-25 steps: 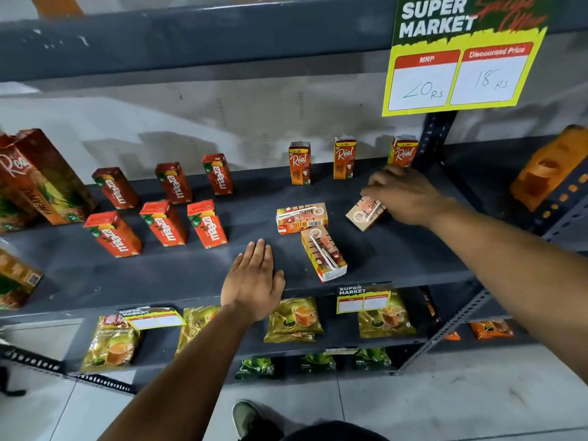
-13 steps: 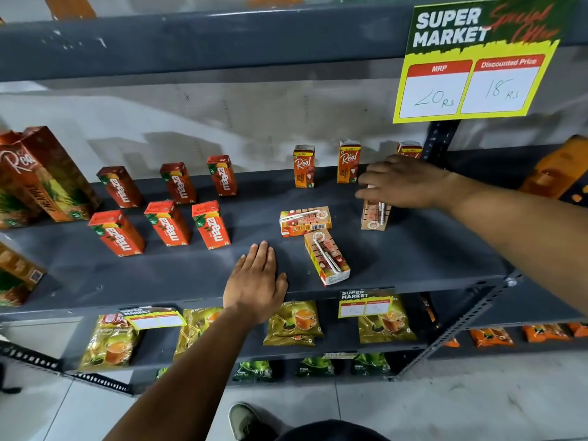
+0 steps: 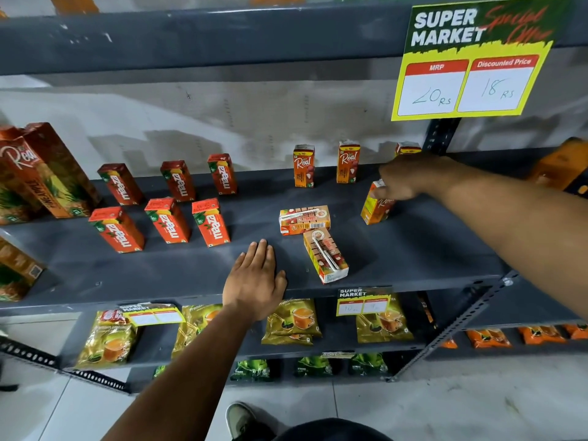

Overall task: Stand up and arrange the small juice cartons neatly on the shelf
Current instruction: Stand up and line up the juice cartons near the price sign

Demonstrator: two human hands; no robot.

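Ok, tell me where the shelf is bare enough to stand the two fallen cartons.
Bare shelf lies between the carton in the right hand and the two fallen cartons, and along the front edge left of the flat left hand. The Maaza cartons crowd the left; three Real cartons line the back.

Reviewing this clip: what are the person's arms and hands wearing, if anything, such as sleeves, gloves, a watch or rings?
Nothing shows on either. The left hand and right hand are bare, with no gloves, and I see no rings. Both forearms are uncovered to the frame edge, with no sleeve, watch or band visible at the wrists.
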